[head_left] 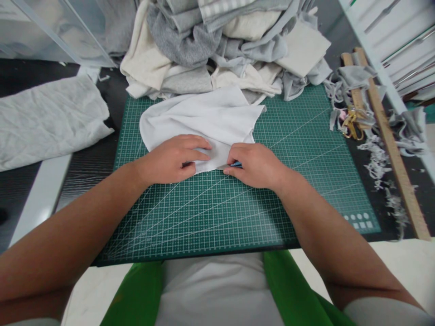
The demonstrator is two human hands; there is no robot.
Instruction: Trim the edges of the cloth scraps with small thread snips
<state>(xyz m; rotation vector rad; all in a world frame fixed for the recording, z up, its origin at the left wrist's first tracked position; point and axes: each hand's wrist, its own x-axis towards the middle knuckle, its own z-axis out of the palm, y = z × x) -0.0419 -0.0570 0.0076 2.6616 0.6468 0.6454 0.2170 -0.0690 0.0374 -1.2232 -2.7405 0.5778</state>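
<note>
A white piece of cloth [204, 113] lies loosely folded on the green cutting mat [210, 217]. My left hand [176, 158] rests flat on its near left part, fingers apart and holding nothing. At the cloth's near right edge, my right hand [251, 163] is closed around a small blue-handled tool [238, 165]. A thin, pale tip of that tool points left along the cloth's edge. Most of the tool is hidden in my fingers, so its exact kind cannot be made out.
A heap of grey and cream cloths [217, 50] covers the mat's far edge. Grey-white fabric [50, 117] lies at left, near a clear plastic bin [68, 31]. On the right are gold-handled scissors [353, 127], wooden strips [390, 149] and fabric scraps [377, 158].
</note>
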